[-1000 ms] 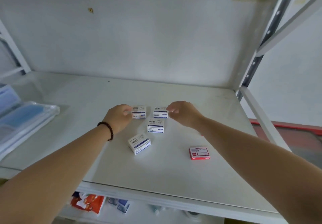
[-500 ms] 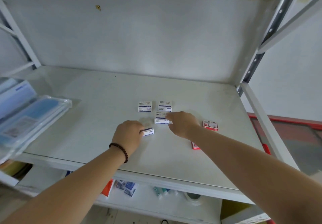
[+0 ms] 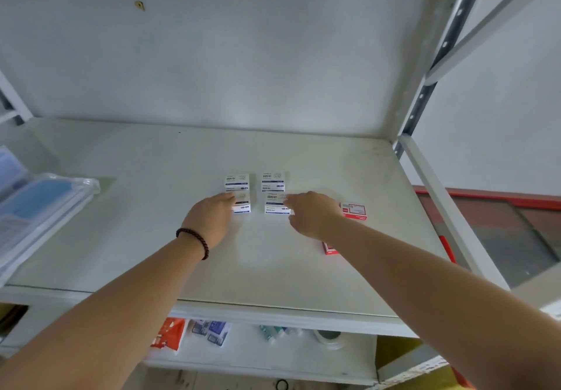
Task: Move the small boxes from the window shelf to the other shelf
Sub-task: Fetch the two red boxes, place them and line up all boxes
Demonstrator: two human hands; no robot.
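Four small white-and-blue boxes lie in a two-by-two block on the white shelf (image 3: pixel 127 237). The back-left box (image 3: pixel 236 180) and back-right box (image 3: pixel 272 180) lie untouched. My left hand (image 3: pixel 212 219) covers and grips the left part of the front-left box (image 3: pixel 244 206). My right hand (image 3: pixel 309 213) pinches the right edge of the front-right box (image 3: pixel 274 204). A red box (image 3: pixel 353 210) lies just right of my right hand. A second red box (image 3: pixel 329 248) is mostly hidden under my right forearm.
Blue plastic-wrapped packets (image 3: pixel 45 204) are stacked at the shelf's left end. A metal upright (image 3: pixel 425 92) and a side rail (image 3: pixel 440 207) bound the right side. The lower shelf holds packets (image 3: pixel 212 332) and a tape roll (image 3: pixel 328 336).
My left hand has slid the loose front box up beside the others, closing the block. My right hand stays on the front-right box. The camera view has shifted slightly.
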